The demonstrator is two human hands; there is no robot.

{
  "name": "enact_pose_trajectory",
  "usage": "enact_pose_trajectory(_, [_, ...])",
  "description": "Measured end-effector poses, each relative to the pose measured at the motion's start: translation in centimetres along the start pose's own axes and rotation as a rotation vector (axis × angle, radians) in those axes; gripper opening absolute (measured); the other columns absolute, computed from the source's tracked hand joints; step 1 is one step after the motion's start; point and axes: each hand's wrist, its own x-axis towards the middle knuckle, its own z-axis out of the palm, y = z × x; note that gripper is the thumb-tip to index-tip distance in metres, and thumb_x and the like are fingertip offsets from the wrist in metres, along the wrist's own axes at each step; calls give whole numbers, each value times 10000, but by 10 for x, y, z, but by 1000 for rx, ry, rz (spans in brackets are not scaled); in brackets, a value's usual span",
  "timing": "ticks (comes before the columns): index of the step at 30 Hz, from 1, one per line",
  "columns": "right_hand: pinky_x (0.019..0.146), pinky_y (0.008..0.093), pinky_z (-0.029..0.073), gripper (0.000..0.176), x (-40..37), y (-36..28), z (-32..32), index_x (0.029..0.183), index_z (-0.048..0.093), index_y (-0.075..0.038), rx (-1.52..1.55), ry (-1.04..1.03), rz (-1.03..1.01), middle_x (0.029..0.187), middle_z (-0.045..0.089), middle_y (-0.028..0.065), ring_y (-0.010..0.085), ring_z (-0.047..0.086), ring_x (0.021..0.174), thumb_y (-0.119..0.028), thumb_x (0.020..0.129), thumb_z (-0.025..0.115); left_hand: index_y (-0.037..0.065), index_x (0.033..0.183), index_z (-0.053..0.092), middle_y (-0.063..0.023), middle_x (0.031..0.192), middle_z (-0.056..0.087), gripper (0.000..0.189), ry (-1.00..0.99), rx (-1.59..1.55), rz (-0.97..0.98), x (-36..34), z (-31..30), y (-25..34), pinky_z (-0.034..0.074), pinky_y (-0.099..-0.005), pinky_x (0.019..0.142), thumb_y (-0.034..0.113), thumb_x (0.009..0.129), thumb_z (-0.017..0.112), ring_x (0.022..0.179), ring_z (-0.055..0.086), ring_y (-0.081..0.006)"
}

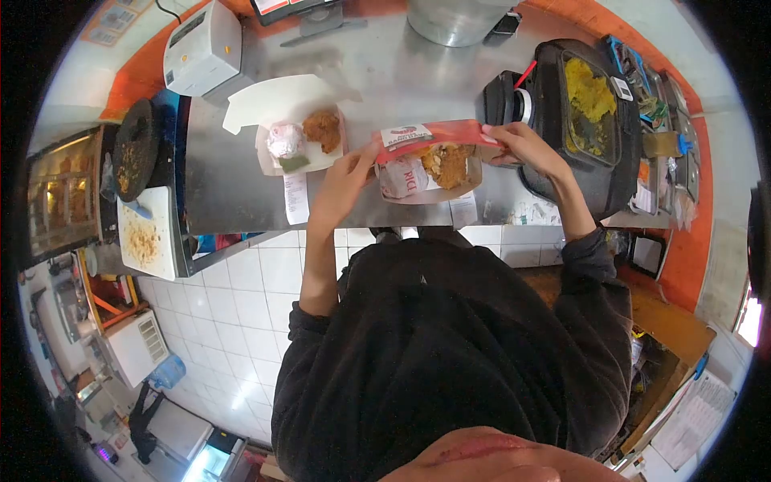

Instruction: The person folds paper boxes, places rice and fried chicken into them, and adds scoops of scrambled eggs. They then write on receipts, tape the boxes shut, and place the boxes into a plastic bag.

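Observation:
In front of me on the metal counter stands a cardboard meal box (467,183) with its red lid (438,132) partly raised. Inside lie a wrapped rice packet (404,177) marked "RICE" and a piece of fried chicken (448,165). My left hand (347,181) is closed on the left corner of the lid. At the right corner, my right hand (522,149) pinches the lid's edge. Left of this box, a second box (265,153) sits open, its white lid folded back. It holds a wrapped packet (286,140), a green packet (294,163) and fried chicken (322,131).
Paper slips (296,199) hang at the counter's front edge. A white printer (203,48) stands back left, a large metal pot (450,20) at the back. On the right, a clear container (590,112) of yellow food rests on a black bag (554,181). A cutting board (148,233) lies left.

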Motion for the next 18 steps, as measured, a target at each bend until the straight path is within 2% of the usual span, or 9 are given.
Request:
enact_pose_trajectory(2, [770, 242, 529, 596, 0, 4, 11, 1072, 616, 112, 28, 23, -1, 917, 646, 101, 113, 601, 761, -467, 953, 541, -59, 1163, 602, -158, 875, 646, 541, 122, 135, 115, 3, 9, -9, 482, -346, 811, 434, 961, 506, 786, 609, -212])
enact_pose_trajectory(6, [764, 281, 500, 568, -10, 5, 22, 988, 630, 96, -117, 128, -58, 903, 648, 106, 154, 605, 804, -458, 970, 503, -49, 1245, 541, -209, 1048, 618, 485, 213, 226, 179, -9, 27, -15, 473, -388, 835, 355, 984, 473, 862, 599, -287])
enact_pose_trajectory(8, [791, 308, 453, 553, -3, 22, 21, 1022, 618, 94, -235, 125, -71, 913, 634, 94, 165, 564, 810, -443, 980, 490, -56, 1338, 438, -268, 1209, 520, 472, 199, 737, 460, -10, 31, -26, 439, -423, 906, 276, 1003, 417, 1039, 535, -375])
enact_pose_trajectory(9, [821, 318, 443, 537, -7, 24, 28, 1053, 608, 91, -229, 201, -58, 950, 632, 100, 173, 562, 864, -427, 987, 482, -67, 1362, 395, -274, 1266, 433, 465, 222, 732, 385, 1, 34, -47, 403, -443, 958, 241, 1014, 379, 1141, 453, -411])
enact_pose_trajectory(10, [821, 318, 443, 537, -10, 22, 33, 1053, 608, 91, -228, 201, -59, 950, 632, 100, 173, 562, 864, -427, 987, 482, -67, 1362, 395, -274, 1266, 433, 465, 222, 733, 386, 0, 40, -42, 403, -443, 958, 241, 1014, 379, 1141, 453, -411])
enact_pose_trajectory(12, [845, 301, 431, 542, -16, 17, 39, 1094, 593, 90, 38, 244, -92, 992, 638, 100, 173, 555, 891, -430, 983, 487, -85, 1317, 427, -271, 1231, 430, 459, 360, 488, 324, -5, 53, -29, 389, -457, 967, 258, 1017, 368, 1139, 454, -409])
enact_pose_trajectory(14, [887, 289, 443, 494, -16, 15, 38, 1137, 588, 74, 82, 270, -116, 1039, 645, 94, 165, 577, 923, -387, 993, 487, -72, 1315, 442, -246, 1221, 417, 476, 336, 441, 331, -5, 45, -25, 402, -437, 952, 297, 1021, 380, 1115, 480, -375])
enact_pose_trajectory(16, [949, 286, 448, 435, -10, 19, 27, 1168, 593, 50, 523, 58, -54, 1090, 648, 86, 142, 594, 995, -337, 1000, 486, -55, 1329, 446, -222, 1174, 426, 511, 197, 298, 185, -13, 34, -6, 411, -401, 939, 351, 1023, 394, 1091, 498, -331])
enact_pose_trajectory(18, [987, 295, 447, 396, -7, 17, 16, 1188, 592, 31, 513, -26, -22, 1135, 642, 81, 123, 591, 1060, -302, 1006, 480, -42, 1342, 446, -200, 1148, 429, 540, 200, 314, 218, -9, 30, -8, 417, -370, 925, 390, 1019, 408, 1076, 503, -295])
